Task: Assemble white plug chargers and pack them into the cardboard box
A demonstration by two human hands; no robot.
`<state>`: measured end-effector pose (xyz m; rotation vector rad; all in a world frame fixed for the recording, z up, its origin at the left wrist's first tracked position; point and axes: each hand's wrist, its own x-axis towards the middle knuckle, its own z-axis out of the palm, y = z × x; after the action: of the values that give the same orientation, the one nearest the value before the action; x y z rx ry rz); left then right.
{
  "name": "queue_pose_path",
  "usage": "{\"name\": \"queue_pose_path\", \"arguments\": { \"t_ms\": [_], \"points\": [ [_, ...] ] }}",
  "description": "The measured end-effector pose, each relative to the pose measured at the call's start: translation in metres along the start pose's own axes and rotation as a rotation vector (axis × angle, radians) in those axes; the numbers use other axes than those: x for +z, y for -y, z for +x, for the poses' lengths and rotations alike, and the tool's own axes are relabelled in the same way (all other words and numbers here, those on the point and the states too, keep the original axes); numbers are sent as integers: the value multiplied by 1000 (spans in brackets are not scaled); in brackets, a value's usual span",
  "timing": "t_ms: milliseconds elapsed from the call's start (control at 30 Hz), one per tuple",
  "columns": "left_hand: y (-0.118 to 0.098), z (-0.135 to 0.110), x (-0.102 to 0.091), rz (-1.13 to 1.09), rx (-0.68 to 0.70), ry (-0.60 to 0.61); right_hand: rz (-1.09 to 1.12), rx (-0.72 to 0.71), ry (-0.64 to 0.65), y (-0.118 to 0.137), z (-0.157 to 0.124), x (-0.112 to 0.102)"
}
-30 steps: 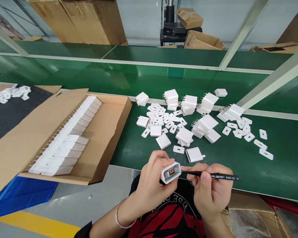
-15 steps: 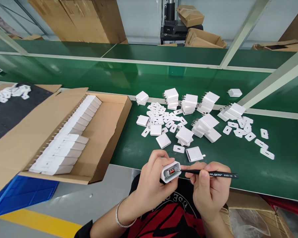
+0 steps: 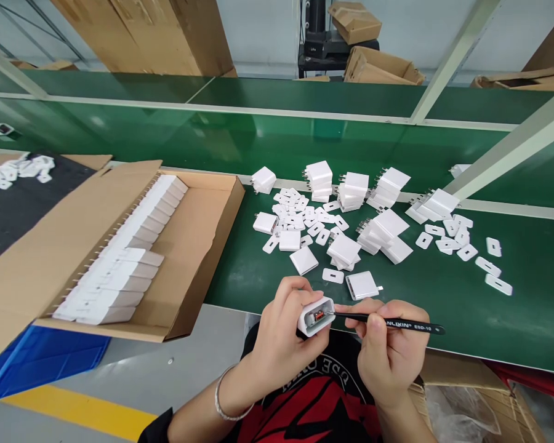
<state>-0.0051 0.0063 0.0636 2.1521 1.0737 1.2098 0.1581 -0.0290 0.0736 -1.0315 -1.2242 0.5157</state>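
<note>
The left hand (image 3: pixel 281 335) is curled around a white charger body (image 3: pixel 314 315), thumb on top and fingers below. The body is a rounded block with its open end turned toward the right hand (image 3: pixel 388 357). Inside that opening sits a small orange-red part on dark innards, too small to make out further. The right hand pinches one pair of black tweezers (image 3: pixel 390 323) between thumb and forefinger. The tweezers carry white lettering, and their tip reaches into the open end. Both hands hover at the near edge of the green bench (image 3: pixel 512 320).

Just beyond the left hand lie one flat white cover plate (image 3: pixel 333 275) and two single chargers (image 3: pixel 303 260) lying flat. Farther beyond are about six leaning stacks of chargers (image 3: pixel 388 224) and a heap of small plates (image 3: pixel 300 215) too crowded to count. Beyond and to the right of the right hand, three plates (image 3: pixel 493 247) lie apart from the rest.

To the left of the left hand, one open cardboard box (image 3: pixel 203 246) holds a long row of chargers (image 3: pixel 133 246), packed too tightly to count. One silver bracelet (image 3: pixel 222 403) circles the left wrist. The forearms are cut off by the lower frame edge.
</note>
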Motion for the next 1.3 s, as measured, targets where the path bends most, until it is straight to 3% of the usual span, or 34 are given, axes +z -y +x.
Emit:
{"name": "queue_pose_path", "arguments": {
  "t_ms": [300, 1300],
  "points": [
    [-1, 0, -1, -31, -15, 7, 137, 80, -25, -5, -5, 4],
    [4, -2, -3, 2, -6, -14, 139, 114, 34, -2, 3, 7]
  ]
}}
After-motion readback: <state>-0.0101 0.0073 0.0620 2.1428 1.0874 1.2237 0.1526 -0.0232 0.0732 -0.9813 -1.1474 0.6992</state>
